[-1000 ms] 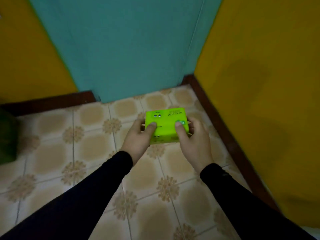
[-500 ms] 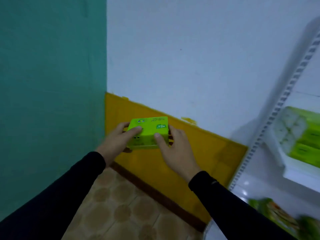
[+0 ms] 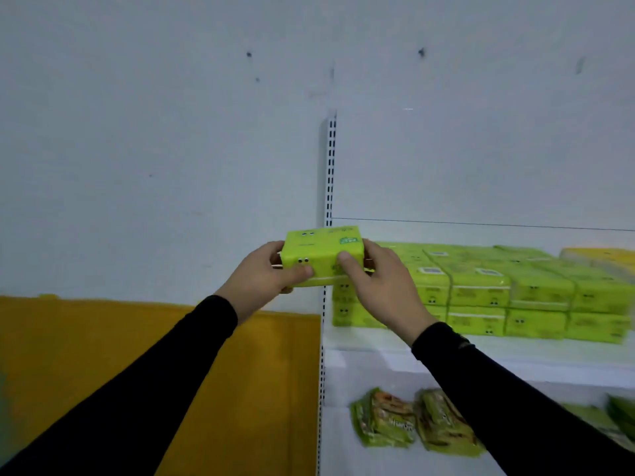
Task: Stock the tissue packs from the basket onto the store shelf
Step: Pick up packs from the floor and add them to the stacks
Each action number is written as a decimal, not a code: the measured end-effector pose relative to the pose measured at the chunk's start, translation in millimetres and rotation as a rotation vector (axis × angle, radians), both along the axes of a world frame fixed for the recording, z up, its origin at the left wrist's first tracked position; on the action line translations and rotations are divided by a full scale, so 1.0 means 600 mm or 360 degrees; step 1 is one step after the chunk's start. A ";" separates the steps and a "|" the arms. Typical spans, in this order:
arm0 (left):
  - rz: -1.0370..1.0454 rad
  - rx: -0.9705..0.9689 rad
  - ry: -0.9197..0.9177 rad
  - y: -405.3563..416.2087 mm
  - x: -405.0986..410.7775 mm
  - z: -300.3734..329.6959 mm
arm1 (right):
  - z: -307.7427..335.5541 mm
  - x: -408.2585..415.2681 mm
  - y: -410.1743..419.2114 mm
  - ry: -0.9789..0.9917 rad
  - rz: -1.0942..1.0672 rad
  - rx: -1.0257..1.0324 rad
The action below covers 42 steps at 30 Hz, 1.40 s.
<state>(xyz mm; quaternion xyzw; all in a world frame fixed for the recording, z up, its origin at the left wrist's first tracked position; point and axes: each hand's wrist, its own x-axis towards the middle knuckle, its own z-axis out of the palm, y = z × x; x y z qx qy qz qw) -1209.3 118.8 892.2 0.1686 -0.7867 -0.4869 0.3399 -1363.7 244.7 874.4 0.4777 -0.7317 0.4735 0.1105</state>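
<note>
Both arms extended forward, black sleeves; left hand (image 3: 264, 274) and right hand (image 3: 381, 280) grip opposite ends of tissue pack (image 3: 323, 255), thumbs on front

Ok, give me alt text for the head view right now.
Both hands, left and right, hold one green tissue pack at the left end of a white shelf stacked with matching packs; snack bags lie on the shelf below.

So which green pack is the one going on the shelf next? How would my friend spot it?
Find the white shelf stacked with green tissue packs. Left of that stack, by the slotted post, one pack is up in the air. It is the only one held, the left hand and right hand gripping its ends.
</note>
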 end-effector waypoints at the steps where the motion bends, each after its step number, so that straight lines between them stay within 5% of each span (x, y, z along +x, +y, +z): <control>1: -0.0015 -0.0012 -0.0001 0.005 -0.034 0.006 | 0.006 -0.033 0.008 -0.0031 -0.0033 0.0002; 9: -0.0036 0.0112 0.0020 -0.013 -0.220 0.018 | 0.041 -0.224 0.011 -0.0419 0.0179 0.0012; 20: -0.0079 0.0207 -0.0097 -0.171 -0.381 0.030 | 0.075 -0.370 -0.154 -0.1147 0.0395 -0.0028; 26: -0.0129 0.0142 -0.0181 -0.229 -0.459 0.021 | 0.075 -0.432 -0.215 -0.1190 0.0232 0.0026; 32: -0.0109 0.0169 -0.0331 -0.254 -0.500 -0.014 | 0.047 -0.463 -0.229 -0.0835 0.0014 0.0578; 42: -0.0041 0.0107 -0.0334 -0.246 -0.475 -0.001 | 0.053 -0.475 -0.204 -0.0746 0.0026 0.0480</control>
